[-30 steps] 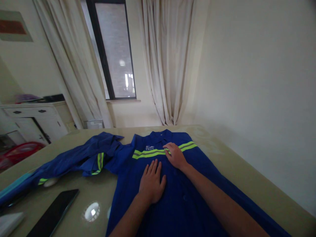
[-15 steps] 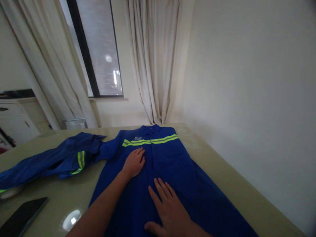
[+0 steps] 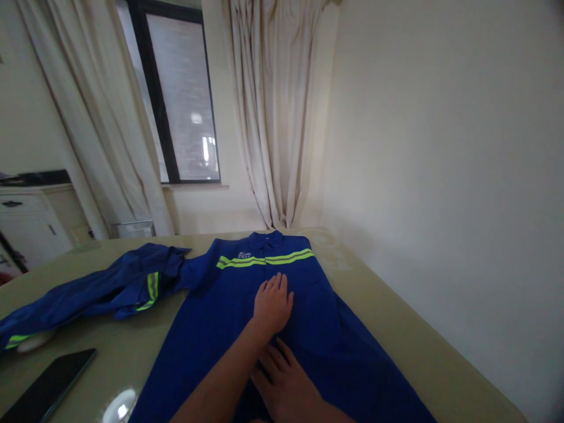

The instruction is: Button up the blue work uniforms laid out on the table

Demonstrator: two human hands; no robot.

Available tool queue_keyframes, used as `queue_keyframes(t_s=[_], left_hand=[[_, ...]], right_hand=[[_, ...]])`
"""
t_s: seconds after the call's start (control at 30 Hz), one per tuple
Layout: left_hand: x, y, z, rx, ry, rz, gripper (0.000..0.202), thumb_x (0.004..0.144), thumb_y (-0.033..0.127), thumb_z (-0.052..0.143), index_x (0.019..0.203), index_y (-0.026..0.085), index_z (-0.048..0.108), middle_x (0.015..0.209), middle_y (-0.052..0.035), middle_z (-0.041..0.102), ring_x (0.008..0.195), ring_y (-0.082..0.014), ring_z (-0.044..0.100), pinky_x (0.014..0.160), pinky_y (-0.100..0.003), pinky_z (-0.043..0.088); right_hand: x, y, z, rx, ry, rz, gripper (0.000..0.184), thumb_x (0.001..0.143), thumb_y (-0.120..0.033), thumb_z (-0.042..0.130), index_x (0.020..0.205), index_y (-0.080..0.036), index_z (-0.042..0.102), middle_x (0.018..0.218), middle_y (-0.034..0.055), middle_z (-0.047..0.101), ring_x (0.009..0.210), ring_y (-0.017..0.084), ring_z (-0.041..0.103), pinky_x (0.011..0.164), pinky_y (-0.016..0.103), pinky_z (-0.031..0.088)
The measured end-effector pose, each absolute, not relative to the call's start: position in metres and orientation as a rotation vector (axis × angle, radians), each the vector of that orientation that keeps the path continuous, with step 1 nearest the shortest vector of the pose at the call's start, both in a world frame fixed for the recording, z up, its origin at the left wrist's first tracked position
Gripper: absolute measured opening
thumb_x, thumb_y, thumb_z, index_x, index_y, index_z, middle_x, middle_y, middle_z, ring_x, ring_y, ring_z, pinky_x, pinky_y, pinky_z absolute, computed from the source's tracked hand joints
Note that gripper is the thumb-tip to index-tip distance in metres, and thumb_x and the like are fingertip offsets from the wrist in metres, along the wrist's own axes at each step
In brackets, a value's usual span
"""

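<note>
A blue work jacket [image 3: 308,329] with yellow-green reflective stripes lies flat, front up, on a beige table [image 3: 396,329], collar at the far end. Its one sleeve [image 3: 97,288] stretches out to the left. My left hand [image 3: 272,304] lies flat and open on the middle of the jacket, fingers pointing away from me. My right hand [image 3: 286,382] rests open on the cloth just below it, partly under my left forearm.
A dark phone [image 3: 48,390] lies on the table at the lower left, next to a bright lamp reflection. A white dresser [image 3: 30,223] stands at the left. A window with pale curtains [image 3: 273,117] is behind the table; a wall runs along the right.
My left hand has slid right, from near the stripe's left end to the jacket's middle. My right hand has pulled back toward me and now lies partly under my left forearm.
</note>
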State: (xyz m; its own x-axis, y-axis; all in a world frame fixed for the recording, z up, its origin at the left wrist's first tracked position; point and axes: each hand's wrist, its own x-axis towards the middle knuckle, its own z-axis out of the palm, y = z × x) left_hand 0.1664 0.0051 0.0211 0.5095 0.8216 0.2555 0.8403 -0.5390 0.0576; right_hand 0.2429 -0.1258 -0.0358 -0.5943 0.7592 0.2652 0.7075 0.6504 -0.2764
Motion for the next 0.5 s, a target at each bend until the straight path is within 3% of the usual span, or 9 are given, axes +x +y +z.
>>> queue_keyframes(t_s=[0.1, 0.17, 0.27, 0.4, 0.5], left_hand=[[0.165, -0.002, 0.0, -2.728, -1.577, -0.424, 0.067, 0.102, 0.055, 0.028, 0.155, 0.015, 0.041, 0.164, -0.0134, 0.036, 0.153, -0.0298, 0.031, 0.123, -0.05, 0.028], [0.159, -0.002, -0.009, -2.779, -1.591, -0.416, 0.071, 0.102, 0.057, 0.026, 0.157, 0.015, 0.038, 0.167, -0.0118, 0.03, 0.155, -0.0292, 0.025, 0.126, -0.049, 0.024], [0.152, -0.001, -0.011, -2.789, -1.601, -0.39, 0.071, 0.102, 0.054, 0.029, 0.158, 0.012, 0.037, 0.167, -0.0129, 0.028, 0.156, -0.0297, 0.023, 0.126, -0.049, 0.023], [0.153, -0.004, -0.006, -2.761, -1.617, -0.371, 0.067, 0.1, 0.051, 0.036, 0.156, 0.014, 0.041, 0.166, -0.0138, 0.029, 0.155, -0.0319, 0.023, 0.125, -0.049, 0.027], [0.156, -0.007, -0.007, -2.733, -1.641, -0.452, 0.069, 0.1, 0.055, 0.033, 0.156, 0.015, 0.041, 0.166, -0.0153, 0.03, 0.155, -0.0317, 0.024, 0.125, -0.05, 0.026]], right_hand=[[0.223, -0.13, -0.068, -1.132, -2.463, 0.119, 0.041, 0.102, -0.041, 0.056, 0.141, -0.032, 0.055, 0.145, 0.0075, 0.061, 0.131, 0.031, 0.058, 0.113, 0.049, 0.044], [0.217, -0.134, -0.065, -0.99, -2.475, 0.244, 0.026, 0.103, -0.042, 0.054, 0.125, -0.032, 0.065, 0.128, 0.0022, 0.073, 0.116, 0.024, 0.068, 0.101, 0.034, 0.053], [0.226, -0.131, -0.023, -0.856, -2.317, 0.497, 0.027, 0.104, -0.047, 0.051, 0.11, -0.028, 0.069, 0.107, -0.0015, 0.077, 0.096, 0.015, 0.072, 0.086, 0.021, 0.054], [0.279, -0.086, 0.044, -1.283, -1.812, 0.285, 0.027, 0.101, -0.039, 0.051, 0.119, -0.025, 0.066, 0.116, 0.0051, 0.072, 0.109, 0.02, 0.066, 0.1, 0.032, 0.05], [0.337, -0.035, 0.059, -1.742, -1.381, 0.139, 0.038, 0.093, -0.033, 0.058, 0.127, -0.017, 0.062, 0.132, 0.0177, 0.064, 0.129, 0.031, 0.057, 0.113, 0.047, 0.04]])
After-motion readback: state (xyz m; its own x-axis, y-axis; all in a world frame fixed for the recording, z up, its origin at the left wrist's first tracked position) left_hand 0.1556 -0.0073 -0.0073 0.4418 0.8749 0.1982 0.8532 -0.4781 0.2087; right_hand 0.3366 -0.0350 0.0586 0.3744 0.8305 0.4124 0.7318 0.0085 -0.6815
